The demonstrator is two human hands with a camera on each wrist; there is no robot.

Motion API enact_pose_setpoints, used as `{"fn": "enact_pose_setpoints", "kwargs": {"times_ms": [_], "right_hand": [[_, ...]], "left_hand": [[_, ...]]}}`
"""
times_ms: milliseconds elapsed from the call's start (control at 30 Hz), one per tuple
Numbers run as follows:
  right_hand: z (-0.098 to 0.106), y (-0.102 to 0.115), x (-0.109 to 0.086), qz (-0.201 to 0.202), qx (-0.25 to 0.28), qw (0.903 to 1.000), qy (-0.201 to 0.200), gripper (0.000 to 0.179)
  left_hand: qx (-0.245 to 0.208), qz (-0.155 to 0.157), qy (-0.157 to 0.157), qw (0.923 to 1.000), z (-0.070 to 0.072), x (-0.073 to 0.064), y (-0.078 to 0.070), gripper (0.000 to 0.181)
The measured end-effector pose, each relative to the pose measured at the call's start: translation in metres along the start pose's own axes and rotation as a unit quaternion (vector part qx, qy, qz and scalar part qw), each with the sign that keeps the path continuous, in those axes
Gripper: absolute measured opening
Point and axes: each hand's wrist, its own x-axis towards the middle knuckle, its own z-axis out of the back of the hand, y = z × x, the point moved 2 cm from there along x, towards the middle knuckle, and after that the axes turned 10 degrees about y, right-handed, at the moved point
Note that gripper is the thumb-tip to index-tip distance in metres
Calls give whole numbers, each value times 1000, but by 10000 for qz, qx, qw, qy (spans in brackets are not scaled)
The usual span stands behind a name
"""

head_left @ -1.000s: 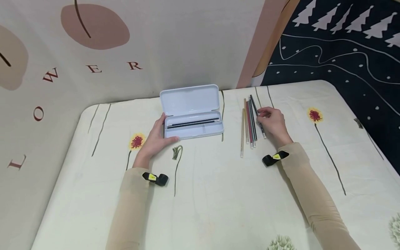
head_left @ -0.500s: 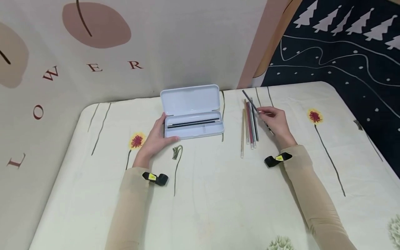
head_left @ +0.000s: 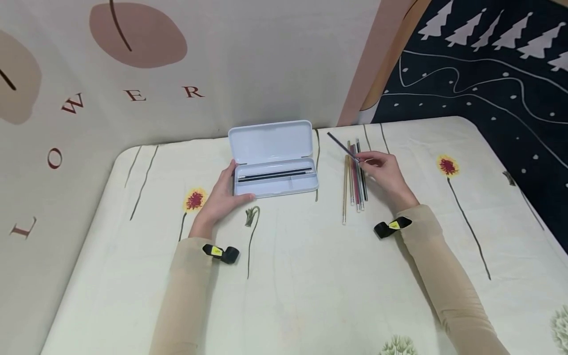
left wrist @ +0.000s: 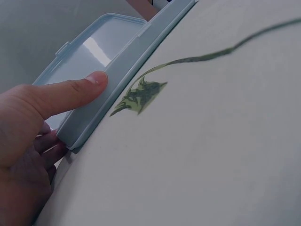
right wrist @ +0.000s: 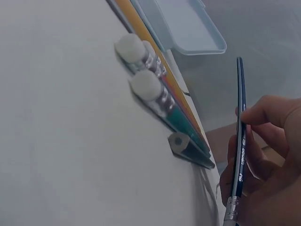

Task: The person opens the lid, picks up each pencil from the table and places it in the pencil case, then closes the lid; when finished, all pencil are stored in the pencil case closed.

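Observation:
An open light-blue pencil case (head_left: 270, 143) stands at the far side of the table, its lid tilted back. A few dark pencils (head_left: 275, 175) lie along its rear compartment. My left hand (head_left: 219, 201) grips the case's left end; in the left wrist view the thumb (left wrist: 80, 94) presses its front wall while the other fingers are partly hidden behind the corner. Between thumb and fingers, my right hand (head_left: 385, 173) pinches a dark blue pencil (right wrist: 241, 141) with a metal ferrule at its lower end. It is held tilted above several loose pencils (head_left: 352, 183), gold, red, green and dark.
A pale cloth (head_left: 301, 266) printed with flowers covers the table. Behind it rises a light wall hanging (head_left: 275, 64) with lettering, and at the back right a dark hanging (head_left: 443, 74) with tree shapes.
My right hand has lifted the dark blue pencil off the right side of the loose pencils and swung its tip left, toward the case. The left hand and the case have stayed put.

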Motion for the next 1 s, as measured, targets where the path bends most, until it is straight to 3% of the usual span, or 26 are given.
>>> {"fn": "enact_pose_setpoints", "kwargs": {"times_ms": [167,400,1000], "right_hand": [[-8,9,4,196,-140,9990,372,25],[-25,43,0,255,-237,9957,862,25],[-61,66,19,861,-204,9830,1606,24]], "left_hand": [[-8,-55,-19,10000,0,0,-1,108],[-11,-78,-16,10000,-1,0,-1,109],[88,11,-13,10000,-1,0,-1,108]]}}
